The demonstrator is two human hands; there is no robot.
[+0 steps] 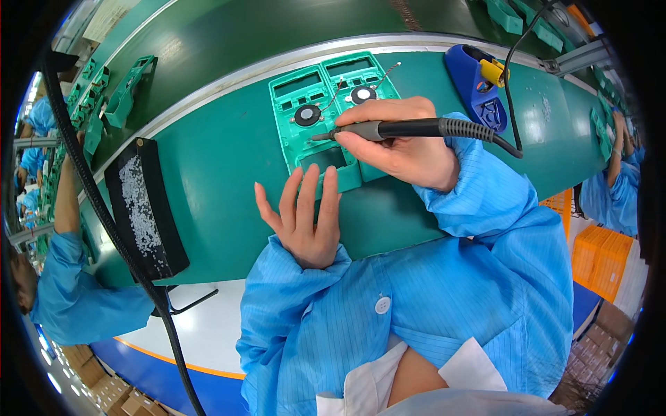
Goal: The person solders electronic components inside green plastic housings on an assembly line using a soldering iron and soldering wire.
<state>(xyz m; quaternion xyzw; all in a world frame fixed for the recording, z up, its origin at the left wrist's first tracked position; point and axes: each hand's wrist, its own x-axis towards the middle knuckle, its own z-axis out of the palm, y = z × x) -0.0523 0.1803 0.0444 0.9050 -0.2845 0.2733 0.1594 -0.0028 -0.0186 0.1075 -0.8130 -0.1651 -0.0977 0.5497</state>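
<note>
Two green plastic housings lie side by side on the green bench, a left housing and a right housing. Each carries a round black speaker with a pale centre, the left speaker and the right speaker, with thin wires rising from them. My right hand grips a soldering iron like a pen, its tip pointing left at the left housing. With fingers spread, my left hand rests at the near edge of that housing, fingertips touching it.
A black tray of small clear pieces stands at the left. Behind the right housing sits a blue soldering stand, with the iron's cord looping past it. A black hose crosses the left side. Co-workers sit on both sides; more housings lie on the dark conveyor.
</note>
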